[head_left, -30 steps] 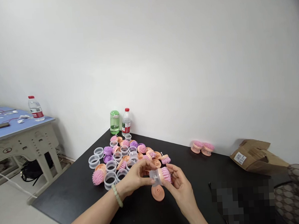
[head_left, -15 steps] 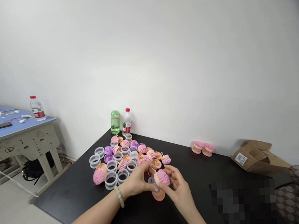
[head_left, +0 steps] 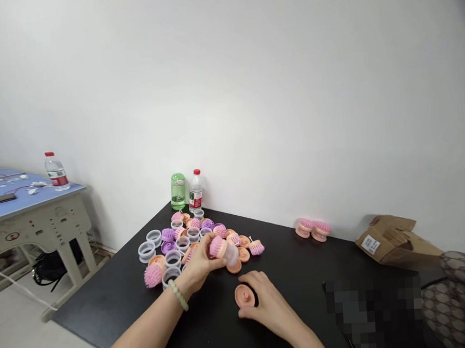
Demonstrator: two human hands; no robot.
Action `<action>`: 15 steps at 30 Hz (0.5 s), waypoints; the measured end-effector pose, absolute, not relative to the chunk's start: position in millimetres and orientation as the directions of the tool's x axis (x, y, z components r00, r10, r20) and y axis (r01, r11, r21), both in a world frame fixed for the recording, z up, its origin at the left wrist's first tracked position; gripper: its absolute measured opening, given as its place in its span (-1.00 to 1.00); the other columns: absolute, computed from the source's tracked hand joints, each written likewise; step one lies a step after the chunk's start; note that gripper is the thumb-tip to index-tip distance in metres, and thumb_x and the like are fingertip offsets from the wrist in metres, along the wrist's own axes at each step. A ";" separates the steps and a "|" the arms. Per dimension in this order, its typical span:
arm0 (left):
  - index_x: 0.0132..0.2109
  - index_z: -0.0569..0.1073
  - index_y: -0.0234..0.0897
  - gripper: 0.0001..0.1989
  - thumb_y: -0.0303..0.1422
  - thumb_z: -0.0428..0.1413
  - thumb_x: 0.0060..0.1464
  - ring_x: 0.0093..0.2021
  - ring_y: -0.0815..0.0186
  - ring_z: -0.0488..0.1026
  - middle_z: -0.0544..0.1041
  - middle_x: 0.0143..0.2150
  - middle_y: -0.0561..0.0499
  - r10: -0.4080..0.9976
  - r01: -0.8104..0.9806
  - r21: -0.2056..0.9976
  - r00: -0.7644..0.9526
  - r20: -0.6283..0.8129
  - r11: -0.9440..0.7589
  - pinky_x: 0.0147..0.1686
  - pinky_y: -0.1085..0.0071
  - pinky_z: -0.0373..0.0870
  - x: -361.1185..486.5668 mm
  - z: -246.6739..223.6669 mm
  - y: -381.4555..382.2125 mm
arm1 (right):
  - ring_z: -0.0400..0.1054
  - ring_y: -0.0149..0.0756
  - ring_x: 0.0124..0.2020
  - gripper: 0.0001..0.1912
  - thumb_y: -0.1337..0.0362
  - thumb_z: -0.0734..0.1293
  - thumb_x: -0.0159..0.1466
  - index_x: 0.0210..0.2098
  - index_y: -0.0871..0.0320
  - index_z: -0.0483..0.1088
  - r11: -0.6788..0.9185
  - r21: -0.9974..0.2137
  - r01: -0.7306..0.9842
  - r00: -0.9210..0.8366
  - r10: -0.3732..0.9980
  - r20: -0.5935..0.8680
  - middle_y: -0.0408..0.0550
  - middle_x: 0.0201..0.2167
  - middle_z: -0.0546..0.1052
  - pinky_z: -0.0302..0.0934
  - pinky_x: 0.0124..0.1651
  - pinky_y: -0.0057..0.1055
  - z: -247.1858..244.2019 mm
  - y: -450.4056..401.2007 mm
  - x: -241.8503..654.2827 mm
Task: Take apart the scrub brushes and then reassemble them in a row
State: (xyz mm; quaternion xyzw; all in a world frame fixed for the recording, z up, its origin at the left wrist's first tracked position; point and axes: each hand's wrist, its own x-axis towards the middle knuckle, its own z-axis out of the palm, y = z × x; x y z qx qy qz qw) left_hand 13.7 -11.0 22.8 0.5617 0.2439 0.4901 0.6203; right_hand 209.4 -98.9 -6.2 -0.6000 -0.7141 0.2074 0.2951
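My left hand, with a beaded bracelet at the wrist, holds a pink bristled brush head with a translucent ring against its right side. My right hand has thumb and fingers around the edge of an orange disc, whose inner side with a small central post faces up. A loose pile of translucent rings, orange discs, and pink and purple brush heads lies left of and behind my hands. Another orange disc lies just below the held ring.
Two pink-topped round brushes stand near the wall. A green bottle and a water bottle are at the back corner. To the right are a brown paper bag and a mesh item. A blue table stands at left.
My hands have moved apart. The brush head and ring went left and up with my left hand; my right hand now has the orange disc and no longer touches the brush head.
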 end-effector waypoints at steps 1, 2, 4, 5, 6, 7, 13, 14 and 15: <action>-0.09 0.40 -0.22 -0.44 -0.37 0.44 -0.26 -0.17 0.28 0.36 0.42 -0.17 0.07 0.884 -0.330 0.939 0.403 0.238 -0.103 -0.22 0.43 0.29 14.3 21.3 -10.7 | 0.38 -0.07 -0.04 -0.54 0.44 0.46 -0.06 -0.14 0.06 0.49 0.200 -0.628 0.752 -0.130 0.979 0.156 -0.07 -0.11 0.52 0.31 -0.01 -0.22 -4.6 -101.1 207.9; -0.10 0.40 -0.22 -0.44 -0.37 0.45 -0.27 -0.20 0.30 0.36 0.42 -0.18 0.08 0.881 -0.321 0.943 0.414 0.228 -0.093 -0.25 0.44 0.27 14.9 20.3 -11.1 | 0.37 -0.08 -0.05 -0.56 0.46 0.44 -0.06 -0.16 0.06 0.49 0.199 -0.614 0.764 -0.143 0.980 0.140 -0.08 -0.12 0.52 0.30 0.00 -0.23 -2.7 -102.8 206.8; -0.13 0.40 -0.23 -0.43 -0.37 0.46 -0.32 -0.23 0.30 0.35 0.42 -0.20 0.08 0.871 -0.300 0.951 0.448 0.203 -0.068 -0.28 0.45 0.26 15.8 20.2 -13.5 | 0.39 -0.12 -0.08 -0.65 0.48 0.39 -0.03 -0.24 0.07 0.48 0.183 -0.604 0.776 -0.144 0.983 0.114 -0.10 -0.17 0.51 0.29 -0.02 -0.26 1.8 -104.6 206.8; -0.13 0.40 -0.23 -0.41 -0.38 0.47 -0.35 -0.22 0.30 0.35 0.42 -0.20 0.08 0.863 -0.292 0.955 0.467 0.192 -0.055 -0.28 0.44 0.26 16.1 20.8 -15.1 | 0.40 -0.13 -0.10 -0.69 0.48 0.37 0.00 -0.26 0.07 0.47 0.177 -0.606 0.775 -0.138 0.984 0.110 -0.10 -0.20 0.51 0.29 -0.04 -0.27 4.1 -104.7 207.6; -0.14 0.41 -0.23 -0.40 -0.38 0.48 -0.38 -0.21 0.29 0.35 0.41 -0.20 0.07 0.854 -0.283 0.958 0.485 0.186 -0.048 -0.27 0.44 0.26 16.2 21.7 -16.7 | 0.41 -0.15 -0.12 -0.71 0.48 0.35 0.02 -0.26 0.08 0.46 0.176 -0.615 0.769 -0.131 0.984 0.117 -0.10 -0.21 0.50 0.29 -0.05 -0.28 6.2 -104.5 208.8; -0.15 0.41 -0.23 -0.40 -0.37 0.48 -0.39 -0.20 0.27 0.35 0.41 -0.20 0.07 0.844 -0.274 0.960 0.503 0.186 -0.048 -0.25 0.43 0.26 16.2 22.6 -18.2 | 0.41 -0.15 -0.12 -0.70 0.47 0.33 0.04 -0.23 0.07 0.46 0.181 -0.628 0.757 -0.122 0.983 0.137 -0.10 -0.20 0.50 0.29 -0.04 -0.28 7.9 -104.0 210.2; -0.19 0.40 -0.23 -0.41 -0.27 0.49 -0.38 -0.24 0.27 0.32 0.41 -0.25 0.09 0.804 -0.126 0.972 0.546 0.237 -0.200 -0.25 0.42 0.19 17.1 20.9 -20.1 | 0.40 -0.14 0.05 -0.47 0.41 0.32 0.11 0.09 0.05 0.37 0.289 -0.701 0.652 -0.035 0.935 0.353 -0.03 0.02 0.46 0.26 0.13 -0.22 5.7 -100.8 214.5; -0.19 0.40 -0.23 -0.40 -0.26 0.49 -0.39 -0.24 0.27 0.31 0.41 -0.25 0.09 0.799 -0.095 0.968 0.550 0.244 -0.230 -0.25 0.42 0.18 17.5 19.6 -19.8 | 0.40 -0.13 0.05 -0.42 0.39 0.33 0.11 0.14 0.04 0.34 0.288 -0.715 0.637 -0.011 0.931 0.365 -0.03 0.03 0.46 0.28 0.13 -0.21 3.8 -100.6 214.1; -0.18 0.39 -0.23 -0.39 -0.26 0.49 -0.40 -0.24 0.26 0.31 0.42 -0.25 0.09 0.792 -0.067 0.964 0.557 0.249 -0.256 -0.24 0.42 0.18 18.0 18.4 -19.6 | 0.41 -0.13 0.03 -0.38 0.38 0.35 0.10 0.17 0.04 0.31 0.281 -0.731 0.621 0.013 0.930 0.368 -0.03 0.02 0.47 0.31 0.10 -0.22 2.0 -100.4 213.5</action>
